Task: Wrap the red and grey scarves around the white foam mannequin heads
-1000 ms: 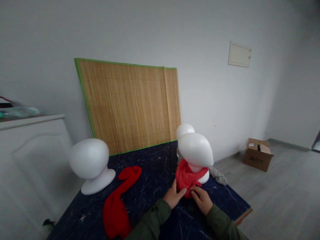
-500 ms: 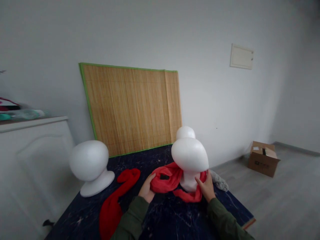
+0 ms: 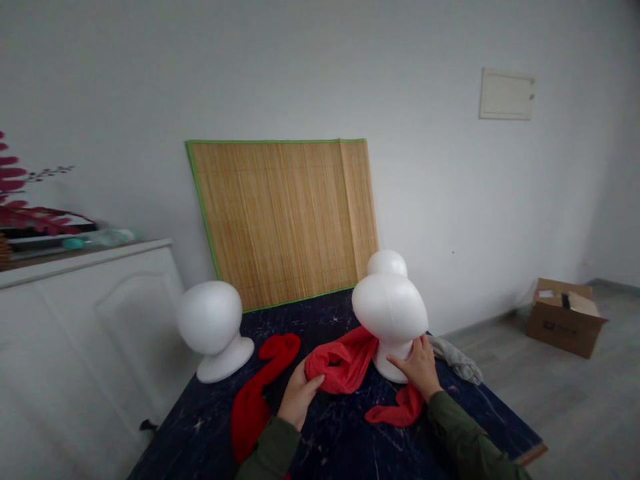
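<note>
The coral-red scarf [image 3: 353, 367], bunched against the white mannequin head [image 3: 390, 307] a second ago, is now loosened: the left hand's [image 3: 299, 393] fingers clasp its loop; its tail [image 3: 397, 415] trails below the right hand [image 3: 421, 368], whose grip is unclear.

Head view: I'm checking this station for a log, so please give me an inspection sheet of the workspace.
Surface: dark blue marbled tabletop.
Job's things: coral-red scarf beside the neck of the front-right white mannequin head.
Clutter: bright red scarf, grey cloth, left mannequin head, rear mannequin head.
Hands: left hand grips the coral-red scarf; right hand at that head's neck, grip unclear.
Cables: nothing seen.
Surroundings: bamboo mat, white cabinet, cardboard box on the floor.
</note>
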The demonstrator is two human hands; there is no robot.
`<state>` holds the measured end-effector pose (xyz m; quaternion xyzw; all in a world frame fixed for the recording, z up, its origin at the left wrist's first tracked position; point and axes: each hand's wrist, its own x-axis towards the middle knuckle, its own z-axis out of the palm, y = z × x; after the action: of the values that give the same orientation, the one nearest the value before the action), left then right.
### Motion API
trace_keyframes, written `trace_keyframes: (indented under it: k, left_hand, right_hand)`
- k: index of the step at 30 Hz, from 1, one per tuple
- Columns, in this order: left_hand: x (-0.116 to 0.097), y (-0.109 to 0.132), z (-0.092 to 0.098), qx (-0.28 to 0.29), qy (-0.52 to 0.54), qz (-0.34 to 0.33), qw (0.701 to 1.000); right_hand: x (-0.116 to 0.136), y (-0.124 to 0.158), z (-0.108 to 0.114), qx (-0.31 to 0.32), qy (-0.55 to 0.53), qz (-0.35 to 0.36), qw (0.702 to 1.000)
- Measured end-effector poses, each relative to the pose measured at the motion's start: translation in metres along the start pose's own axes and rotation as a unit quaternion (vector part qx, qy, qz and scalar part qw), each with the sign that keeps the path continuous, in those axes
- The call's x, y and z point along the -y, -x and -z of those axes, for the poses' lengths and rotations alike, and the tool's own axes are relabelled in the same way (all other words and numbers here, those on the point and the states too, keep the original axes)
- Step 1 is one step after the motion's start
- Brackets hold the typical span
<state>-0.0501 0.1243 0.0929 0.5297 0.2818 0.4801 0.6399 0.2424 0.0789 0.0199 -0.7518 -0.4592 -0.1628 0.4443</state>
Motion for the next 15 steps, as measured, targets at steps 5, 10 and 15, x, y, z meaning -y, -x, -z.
trace_keyframes:
  k: [5,10,15]
  left_hand:
    - [-0.009,0.005,0.021,-0.095,-0.161,-0.02,0.982]
    - [-0.041,0.004,0.05,-0.198,-0.16,-0.042,0.966]
    - [-0.079,-0.025,0.095,-0.281,-0.11,-0.058,0.952]
  right_hand:
    - [0.003,-0.002,0.003,-0.019,-0.07,0.027,0.997]
    - [0.015,0.015,0.012,0.021,-0.13,0.024,0.991]
    - [0.042,0.049,0.027,0.122,-0.255,-0.02,0.959]
